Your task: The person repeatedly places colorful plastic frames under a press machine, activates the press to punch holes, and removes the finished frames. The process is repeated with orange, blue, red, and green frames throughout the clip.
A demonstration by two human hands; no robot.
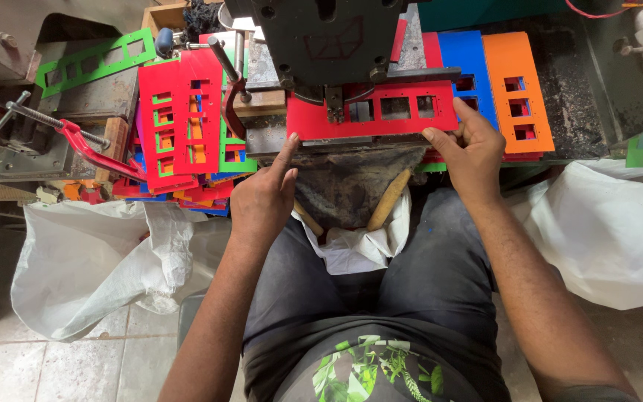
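A red plastic plate [381, 112] with rectangular cut-outs lies flat on the bed of a dark punch press [329, 37], directly under the press head and square to the seated person. The left hand [266, 197] sits at the plate's near left corner; its index fingertip touches the front edge while the other fingers are curled loosely toward the palm, gripping nothing. The right hand [470, 152] is at the plate's near right corner, thumb on top and fingers wrapped at the edge, pinching the plate. Just right of the press, a blue plate [470, 63] and an orange plate [519, 89] of the same pattern lie side by side, overlapping, with more coloured edges showing beneath them. To the left, a loose stack of punched plates [180, 134], red uppermost with green, orange and blue below, rests tilted beside a red clamp [87, 145]. A green plate [94, 59] lies further back on the left on grey metal. White sacks [98, 260] hang either side of the person's knees, and a wooden handle [388, 201] leans below the press bed against dark cloth.
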